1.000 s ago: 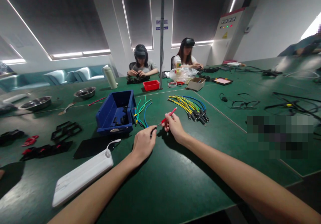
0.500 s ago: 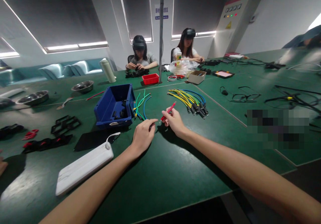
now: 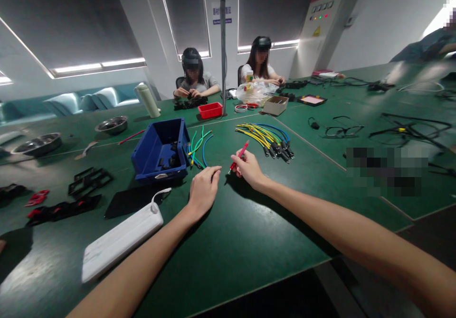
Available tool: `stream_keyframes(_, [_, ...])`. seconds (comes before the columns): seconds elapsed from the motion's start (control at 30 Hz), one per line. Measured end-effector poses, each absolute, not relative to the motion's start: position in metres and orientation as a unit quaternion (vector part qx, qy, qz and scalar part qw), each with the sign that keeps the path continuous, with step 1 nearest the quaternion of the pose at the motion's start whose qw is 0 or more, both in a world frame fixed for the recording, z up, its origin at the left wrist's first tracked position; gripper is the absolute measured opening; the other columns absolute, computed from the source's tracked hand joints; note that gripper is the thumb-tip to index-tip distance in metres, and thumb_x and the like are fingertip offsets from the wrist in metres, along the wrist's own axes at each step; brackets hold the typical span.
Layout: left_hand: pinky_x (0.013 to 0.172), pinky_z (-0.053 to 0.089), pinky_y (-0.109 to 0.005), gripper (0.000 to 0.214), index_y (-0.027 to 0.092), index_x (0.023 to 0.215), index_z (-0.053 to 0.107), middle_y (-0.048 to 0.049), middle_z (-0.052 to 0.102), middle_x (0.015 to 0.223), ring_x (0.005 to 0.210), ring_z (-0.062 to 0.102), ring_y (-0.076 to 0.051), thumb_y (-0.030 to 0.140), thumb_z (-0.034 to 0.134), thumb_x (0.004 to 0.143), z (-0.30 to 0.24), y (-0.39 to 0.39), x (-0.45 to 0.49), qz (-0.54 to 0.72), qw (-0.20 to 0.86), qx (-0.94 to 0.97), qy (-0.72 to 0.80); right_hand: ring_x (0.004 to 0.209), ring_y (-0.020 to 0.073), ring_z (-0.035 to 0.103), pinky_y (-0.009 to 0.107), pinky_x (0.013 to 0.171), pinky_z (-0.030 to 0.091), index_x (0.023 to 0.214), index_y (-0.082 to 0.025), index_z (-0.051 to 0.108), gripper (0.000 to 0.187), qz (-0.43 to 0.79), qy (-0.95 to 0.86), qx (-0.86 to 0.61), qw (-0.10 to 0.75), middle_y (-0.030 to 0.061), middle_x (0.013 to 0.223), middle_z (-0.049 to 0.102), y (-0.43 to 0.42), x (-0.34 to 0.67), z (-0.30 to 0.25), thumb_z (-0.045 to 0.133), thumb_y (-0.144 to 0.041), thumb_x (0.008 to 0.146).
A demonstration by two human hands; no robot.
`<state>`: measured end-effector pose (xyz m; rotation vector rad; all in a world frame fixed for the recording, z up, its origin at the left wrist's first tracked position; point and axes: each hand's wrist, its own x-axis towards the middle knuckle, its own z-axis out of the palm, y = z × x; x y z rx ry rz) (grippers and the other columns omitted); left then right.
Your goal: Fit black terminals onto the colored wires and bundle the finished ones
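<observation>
My right hand [image 3: 248, 168] grips a slim red pen-shaped tool [image 3: 243, 150], its thin tip slanting down to the left over the table. Close by on the left, my left hand [image 3: 204, 189] is closed, palm down, fingertips pointing toward that tip. Whatever it may hold is hidden under the fingers. Just beyond it lie a few loose green and blue cables [image 3: 207, 148] beside a blue bin [image 3: 142, 163] with small black parts inside. Past my right hand is a fanned bundle of yellow, blue and green cables [image 3: 265, 138] with black ends.
A white power bank [image 3: 123, 242] and a dark flat pouch [image 3: 124, 201] lie left of my left forearm. Black frames [image 3: 89, 181] are farther left. Eyeglasses [image 3: 344, 131] rest at right. Across the green table, two people work near a red tray [image 3: 210, 110] and a pole [image 3: 223, 47].
The view has shifted slightly. My right hand has moved a little away from my left, so the gap between the tool's tip and the left fingertips is wider. The tool remains held.
</observation>
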<state>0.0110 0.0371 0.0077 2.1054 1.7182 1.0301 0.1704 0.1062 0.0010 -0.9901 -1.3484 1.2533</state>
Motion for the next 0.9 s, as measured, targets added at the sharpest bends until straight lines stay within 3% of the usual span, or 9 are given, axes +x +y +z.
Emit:
stream_keyframes(0.2, [0.078,0.051,-0.026,0.028,0.021,0.109,0.066,-0.0050,0.069,0.108,0.088,0.066,-0.016,0.027,0.043,0.095,0.0086,0.0351,0.0099,0.366,0.151,0.716,0.576,0.036,0.0109,0.044,0.021,0.035,0.034,0.080,-0.023,0.043,0.025,0.495,-0.573,-0.405,0.512,-0.0062,0.048,0.051,0.1047,0.1707,-0.0024,0.058,-0.043,0.081])
stream_keyframes(0.4, [0.080,0.050,-0.027,0.024,0.022,0.106,0.068,-0.0042,0.069,0.102,0.091,0.065,-0.017,0.022,0.048,0.093,0.0081,0.0377,0.0091,0.366,0.162,0.725,0.562,0.036,0.0101,0.043,0.021,0.036,0.034,0.080,-0.022,0.043,0.025,0.519,-0.570,-0.388,0.505,-0.0068,0.048,0.051,0.1056,0.1722,-0.0019,0.058,-0.041,0.081])
stream_keyframes(0.63, [0.083,0.048,-0.028,0.026,0.020,0.104,0.065,-0.0050,0.071,0.101,0.093,0.065,-0.018,0.027,0.041,0.096,0.0096,0.0386,0.0123,0.356,0.127,0.726,0.574,0.034,0.0098,0.041,0.020,0.034,0.033,0.078,-0.022,0.042,0.027,0.543,-0.532,-0.395,0.516,-0.0078,0.045,0.049,0.1072,0.1748,0.0003,0.061,-0.041,0.079])
stream_keyframes(0.9, [0.065,0.048,-0.024,0.027,0.018,0.109,0.060,-0.0054,0.070,0.093,0.067,0.065,-0.013,0.025,0.037,0.097,0.0066,0.0389,0.0127,0.360,0.152,0.709,0.587,0.034,0.0099,0.042,0.020,0.033,0.032,0.078,-0.022,0.043,0.027,0.539,-0.531,-0.395,0.521,-0.0070,0.046,0.052,0.1069,0.1766,-0.0002,0.061,-0.042,0.079])
